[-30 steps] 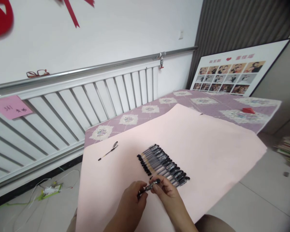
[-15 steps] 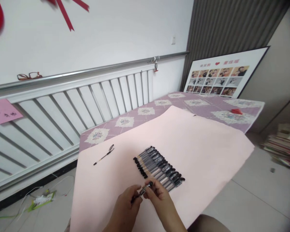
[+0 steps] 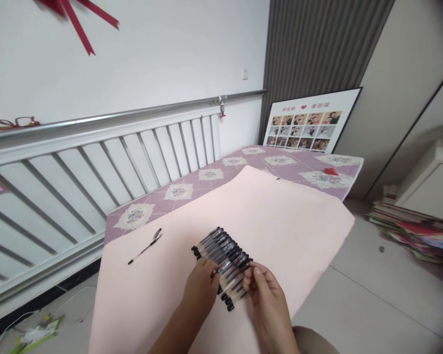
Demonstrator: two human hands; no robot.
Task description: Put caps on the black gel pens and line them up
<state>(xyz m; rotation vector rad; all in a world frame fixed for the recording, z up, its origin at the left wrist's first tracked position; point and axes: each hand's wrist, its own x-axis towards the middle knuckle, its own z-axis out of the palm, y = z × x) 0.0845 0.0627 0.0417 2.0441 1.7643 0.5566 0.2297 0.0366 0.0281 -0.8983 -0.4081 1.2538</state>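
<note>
From where I stand, the row of slim clear-barrelled pens with black caps (image 3: 221, 244) lies on the big pale pink sheet (image 3: 288, 216), between the person's two hands and reaching out beyond them, away from the person. It slants from the middle of the sheet down towards its near edge. The bare left hand (image 3: 203, 282) is at the row's left side, fingers bent over the black barrel ends; the bare right hand (image 3: 268, 292) is at the right side, fingertips curled in against the near pens. I can't tell whether either hand is gripping a pen or merely touching one.

The pens lie close together, side by side, their see-through barrels showing dark and pale yellowish lengths inside, with clips on the caps catching the light. Nearest the person the black ends stand slightly out of line.

One separate thin pen, dark at its lower tip (image 3: 144, 248), lies well apart from the hands, near the sheet's far left corner, by the purple-and-white patterned tablecloth (image 3: 155, 202) along the table's far edge
</note>
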